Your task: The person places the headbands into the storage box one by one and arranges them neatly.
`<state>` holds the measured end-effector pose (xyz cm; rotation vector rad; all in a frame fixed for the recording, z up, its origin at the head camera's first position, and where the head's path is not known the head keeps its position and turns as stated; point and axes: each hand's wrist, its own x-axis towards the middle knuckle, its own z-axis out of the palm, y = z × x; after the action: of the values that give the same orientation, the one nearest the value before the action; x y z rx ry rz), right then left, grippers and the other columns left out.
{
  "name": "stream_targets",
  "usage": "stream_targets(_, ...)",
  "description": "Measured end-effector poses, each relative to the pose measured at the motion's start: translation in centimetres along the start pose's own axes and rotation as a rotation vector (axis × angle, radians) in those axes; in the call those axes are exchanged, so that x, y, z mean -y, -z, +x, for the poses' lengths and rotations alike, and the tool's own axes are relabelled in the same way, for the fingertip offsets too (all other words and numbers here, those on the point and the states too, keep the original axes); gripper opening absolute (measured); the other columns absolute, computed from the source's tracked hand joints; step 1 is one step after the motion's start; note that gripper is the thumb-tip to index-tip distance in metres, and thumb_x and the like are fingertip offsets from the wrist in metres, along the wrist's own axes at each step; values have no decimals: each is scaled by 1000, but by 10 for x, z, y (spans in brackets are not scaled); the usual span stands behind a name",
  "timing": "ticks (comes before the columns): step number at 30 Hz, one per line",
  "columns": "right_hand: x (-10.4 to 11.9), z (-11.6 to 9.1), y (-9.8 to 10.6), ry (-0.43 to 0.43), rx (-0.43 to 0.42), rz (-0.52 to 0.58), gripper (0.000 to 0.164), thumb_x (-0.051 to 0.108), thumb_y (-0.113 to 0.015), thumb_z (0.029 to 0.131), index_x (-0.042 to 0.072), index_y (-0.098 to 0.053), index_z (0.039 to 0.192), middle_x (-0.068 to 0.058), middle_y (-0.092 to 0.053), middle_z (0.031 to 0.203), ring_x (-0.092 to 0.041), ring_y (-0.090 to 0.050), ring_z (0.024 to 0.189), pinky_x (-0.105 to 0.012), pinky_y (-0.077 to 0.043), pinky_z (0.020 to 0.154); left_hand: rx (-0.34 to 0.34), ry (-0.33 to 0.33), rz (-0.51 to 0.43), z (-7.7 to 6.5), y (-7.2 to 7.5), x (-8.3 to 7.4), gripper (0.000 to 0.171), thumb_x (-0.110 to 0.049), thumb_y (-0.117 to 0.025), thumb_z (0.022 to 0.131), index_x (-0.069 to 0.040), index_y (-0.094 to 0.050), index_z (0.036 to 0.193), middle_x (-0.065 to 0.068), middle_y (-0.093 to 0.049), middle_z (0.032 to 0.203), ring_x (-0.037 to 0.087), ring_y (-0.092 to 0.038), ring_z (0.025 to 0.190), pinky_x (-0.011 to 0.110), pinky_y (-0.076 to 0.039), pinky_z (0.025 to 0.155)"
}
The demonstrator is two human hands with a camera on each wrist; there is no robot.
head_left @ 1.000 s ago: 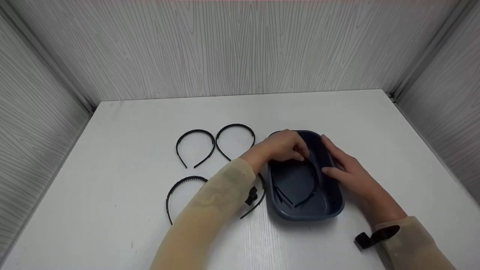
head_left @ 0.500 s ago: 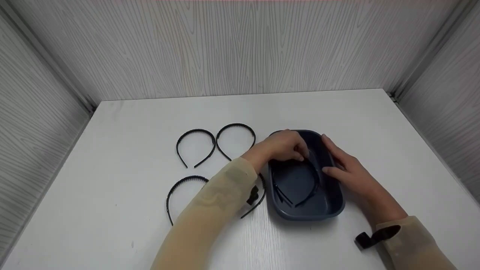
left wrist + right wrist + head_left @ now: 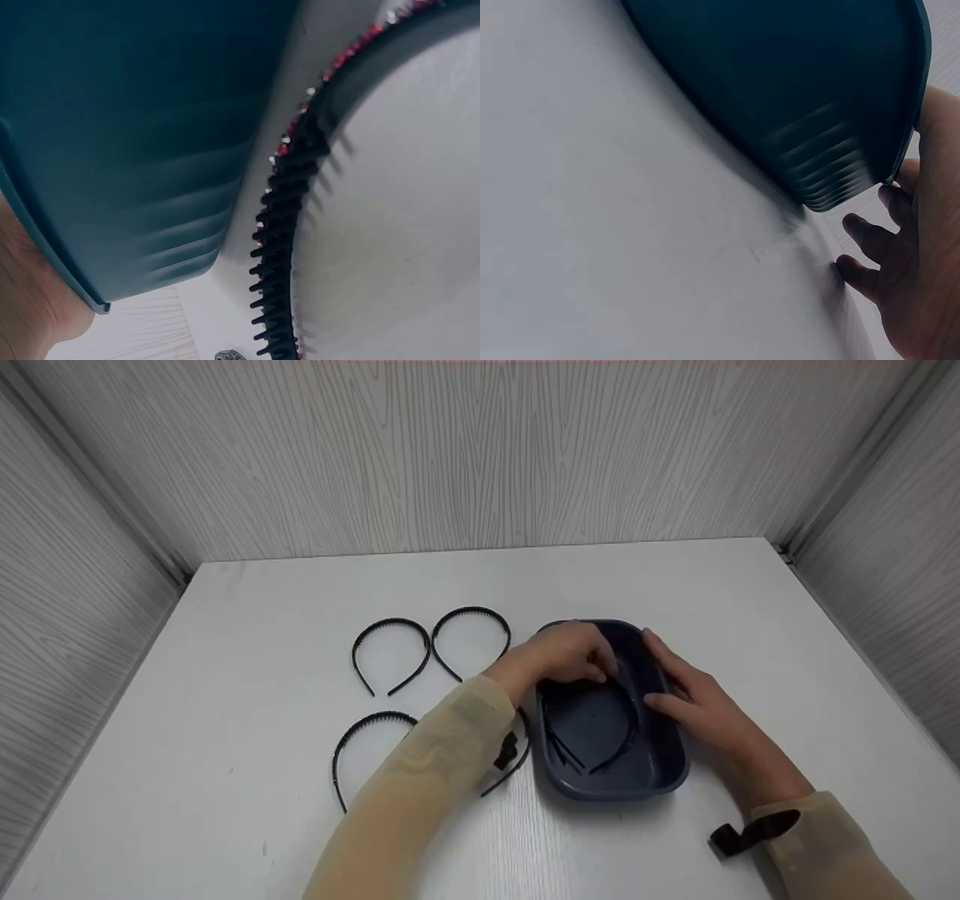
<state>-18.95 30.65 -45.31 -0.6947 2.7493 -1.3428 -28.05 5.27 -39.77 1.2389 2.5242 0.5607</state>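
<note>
A dark blue plastic box (image 3: 622,793) stands right of the middle of the table in the head view. My left hand (image 3: 571,651) reaches over its left rim, and its curled fingers hold the top of a black headband (image 3: 632,720) inside; the fingertips are partly hidden. Beside that band, another thin black strip (image 3: 564,750) shows in the box. My right hand (image 3: 697,701) grips the box's right rim, thumb at the edge. In the right wrist view, its fingers (image 3: 870,236) spread along the box's outer wall (image 3: 795,90).
Two toothed black headbands, a left one (image 3: 391,621) and a right one (image 3: 472,609), lie behind my left forearm. Nearer ones, at the left (image 3: 337,750) and by the box (image 3: 517,765), are partly covered by the sleeve. One headband (image 3: 281,247) shows red and clear beads.
</note>
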Motion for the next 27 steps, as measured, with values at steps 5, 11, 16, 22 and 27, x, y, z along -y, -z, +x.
stream_targets(5, -1, 0, 0, -3, 2, 13, 80, 17, -64, 106, 28, -19, 171, 5, -18, 175, -20, -18, 161, -11, -25, 117, 8, -4, -6, 0, 1, -2, 21, -21, -78, 100, -21, -83, 120, -8, -79, 110, 7, -69, 101, 22, -52, 90)
stream_targets(11, 0, 1, 0, -4, 3, 29, 80, 16, -64, 106, 29, -19, 171, 6, -18, 175, -22, -18, 161, -12, -25, 117, 3, -7, -19, -1, 2, -1, 21, -21, -79, 99, -22, -83, 119, -8, -78, 109, 6, -69, 100, 22, -52, 89)
stream_targets(16, 0, 1, 0, -10, 3, 14, 81, 16, -64, 106, 29, -19, 171, 6, -18, 175, -22, -19, 161, -12, -25, 117, -18, -24, -51, -4, 5, -2, 21, -19, -80, 98, -19, -83, 120, -8, -78, 109, 6, -69, 99, 21, -53, 87)
stream_targets(22, -1, 1, 0, -4, -3, -2, 81, 17, -64, 105, 35, -19, 171, 6, -20, 175, -22, -21, 160, -13, -24, 117, -64, -53, -97, -10, 17, -4, 23, -18, -78, 100, -15, -81, 123, -4, -78, 113, 7, -68, 102, 20, -51, 92)
stream_targets(27, -2, 0, 1, 5, -6, -25, 81, 18, -65, 106, 36, -19, 170, 5, -22, 175, -20, -22, 160, -13, -23, 117, -145, -61, -151, -26, 39, -7, 25, -19, -77, 101, -13, -80, 125, -1, -77, 121, 9, -68, 109, 20, -50, 96)
